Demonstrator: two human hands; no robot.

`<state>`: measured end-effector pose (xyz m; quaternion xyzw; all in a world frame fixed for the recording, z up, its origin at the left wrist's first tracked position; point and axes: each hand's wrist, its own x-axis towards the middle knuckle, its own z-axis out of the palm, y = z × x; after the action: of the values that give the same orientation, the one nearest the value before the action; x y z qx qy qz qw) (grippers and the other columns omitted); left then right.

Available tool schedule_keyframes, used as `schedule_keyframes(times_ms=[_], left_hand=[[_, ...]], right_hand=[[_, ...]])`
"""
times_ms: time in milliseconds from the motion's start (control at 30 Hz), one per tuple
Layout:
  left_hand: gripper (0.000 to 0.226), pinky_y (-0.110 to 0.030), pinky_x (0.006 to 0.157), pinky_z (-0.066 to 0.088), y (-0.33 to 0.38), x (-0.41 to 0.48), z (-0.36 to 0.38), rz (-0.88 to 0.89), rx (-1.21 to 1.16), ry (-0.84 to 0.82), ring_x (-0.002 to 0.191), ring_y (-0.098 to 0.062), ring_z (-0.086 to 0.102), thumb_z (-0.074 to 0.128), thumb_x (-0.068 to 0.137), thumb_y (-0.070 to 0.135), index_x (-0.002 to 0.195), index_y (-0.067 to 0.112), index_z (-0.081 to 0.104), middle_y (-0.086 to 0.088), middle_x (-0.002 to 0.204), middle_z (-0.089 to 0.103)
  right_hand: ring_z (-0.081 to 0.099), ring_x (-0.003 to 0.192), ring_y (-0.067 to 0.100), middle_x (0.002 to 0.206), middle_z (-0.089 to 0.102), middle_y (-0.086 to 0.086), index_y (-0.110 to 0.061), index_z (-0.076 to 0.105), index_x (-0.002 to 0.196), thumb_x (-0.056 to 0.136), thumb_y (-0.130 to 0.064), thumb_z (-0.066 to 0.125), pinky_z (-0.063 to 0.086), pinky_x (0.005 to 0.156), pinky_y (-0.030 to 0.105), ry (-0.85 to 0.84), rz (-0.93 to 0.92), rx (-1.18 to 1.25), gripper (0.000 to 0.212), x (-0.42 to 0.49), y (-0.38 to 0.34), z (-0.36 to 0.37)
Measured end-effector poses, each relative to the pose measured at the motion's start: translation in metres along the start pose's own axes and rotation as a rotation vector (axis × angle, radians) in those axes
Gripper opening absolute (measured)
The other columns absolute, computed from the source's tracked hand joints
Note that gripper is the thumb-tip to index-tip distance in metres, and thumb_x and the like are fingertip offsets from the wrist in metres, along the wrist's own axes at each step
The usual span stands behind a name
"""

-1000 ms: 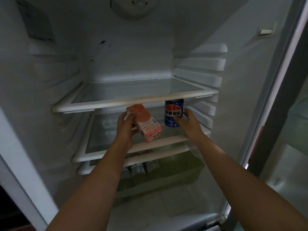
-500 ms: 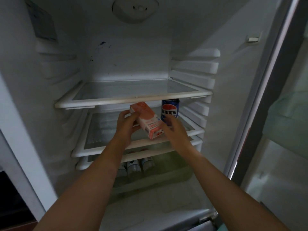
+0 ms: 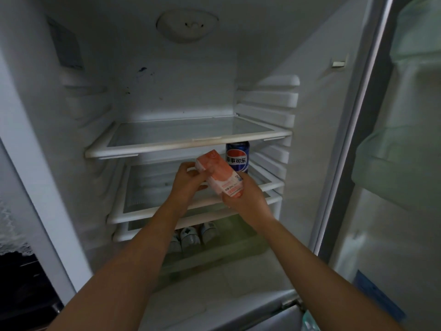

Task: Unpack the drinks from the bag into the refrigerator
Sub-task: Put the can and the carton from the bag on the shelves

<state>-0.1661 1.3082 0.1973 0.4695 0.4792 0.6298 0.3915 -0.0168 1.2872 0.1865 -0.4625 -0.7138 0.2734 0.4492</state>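
Note:
A pink drink carton [image 3: 218,174] is tilted in front of the refrigerator's middle shelf [image 3: 152,211]. My left hand [image 3: 187,183] grips its upper left end. My right hand [image 3: 245,199] holds its lower right end from below. A blue Pepsi can [image 3: 237,160] stands upright at the back right of the middle shelf, just behind the carton, with neither hand on it. The bag is not in view.
The top glass shelf [image 3: 188,145] holds nothing. Several white-capped bottles [image 3: 191,236] lie in the greenish bottom drawer [image 3: 241,249] under the lowest shelf. The open refrigerator door [image 3: 393,163] stands at the right. Ribbed shelf rails [image 3: 269,103] line the right wall.
My right hand let go of the Pepsi can and came back to take the carton's lower end. The carton has shifted slightly right. The camera moved closer and lower.

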Motion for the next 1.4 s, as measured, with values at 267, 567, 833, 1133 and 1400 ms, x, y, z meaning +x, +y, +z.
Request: schedule_keyframes(times_ms=[267, 567, 833, 1133, 1400], left_hand=[[0.037, -0.032, 0.086, 0.042, -0.009, -0.008, -0.006, 0.093, 0.284, 0.081, 0.1, -0.022, 0.054, 0.048, 0.093, 0.028, 0.127, 0.014, 0.043, -0.013, 0.122, 0.056], [0.057, -0.037, 0.108, 0.029, -0.023, -0.015, -0.013, 0.185, 1.136, -0.159, 0.13, -0.033, 0.036, 0.041, 0.095, 0.036, 0.142, 0.007, 0.028, -0.02, 0.144, 0.038], [0.047, -0.038, 0.1, 0.036, -0.019, -0.016, -0.01, 0.15, 1.256, -0.201, 0.119, -0.035, 0.047, 0.035, 0.097, 0.034, 0.128, 0.0, 0.046, -0.023, 0.131, 0.05], [0.041, -0.037, 0.092, 0.043, -0.021, -0.011, -0.015, 0.178, 1.265, -0.198, 0.105, -0.027, 0.052, 0.029, 0.096, 0.034, 0.115, 0.007, 0.055, -0.013, 0.119, 0.058], [0.039, -0.036, 0.085, 0.044, -0.025, -0.01, -0.017, 0.171, 1.18, -0.144, 0.092, -0.028, 0.055, 0.032, 0.095, 0.034, 0.105, 0.006, 0.057, -0.016, 0.103, 0.062]], right_hand=[[0.059, 0.087, 0.01, 0.098, 0.058, -0.006, -0.017, 0.048, 0.112, 0.075, -0.03, 0.069, 0.04, 0.058, 0.009, 0.155, 0.045, -0.057, 0.044, -0.022, 0.019, -0.011], [0.057, 0.081, 0.008, 0.106, 0.057, 0.002, -0.015, 0.046, 0.117, 0.076, -0.025, 0.071, 0.049, 0.058, 0.018, 0.316, 0.04, 0.004, 0.049, -0.057, 0.027, -0.041], [0.059, 0.094, 0.017, 0.116, 0.05, 0.007, -0.012, 0.043, 0.119, 0.079, -0.024, 0.067, 0.054, 0.069, 0.019, 0.421, 0.023, 0.095, 0.048, -0.068, 0.022, -0.056], [0.057, 0.097, 0.012, 0.124, 0.052, 0.004, -0.016, 0.03, 0.137, 0.096, -0.025, 0.039, 0.053, 0.082, 0.02, 0.36, -0.003, 0.496, 0.043, -0.031, -0.025, -0.058], [0.058, 0.103, 0.018, 0.112, 0.06, 0.007, -0.018, 0.051, 0.11, 0.093, -0.031, 0.042, 0.049, 0.09, 0.034, 0.103, -0.004, 1.098, 0.023, 0.02, -0.063, -0.062]])
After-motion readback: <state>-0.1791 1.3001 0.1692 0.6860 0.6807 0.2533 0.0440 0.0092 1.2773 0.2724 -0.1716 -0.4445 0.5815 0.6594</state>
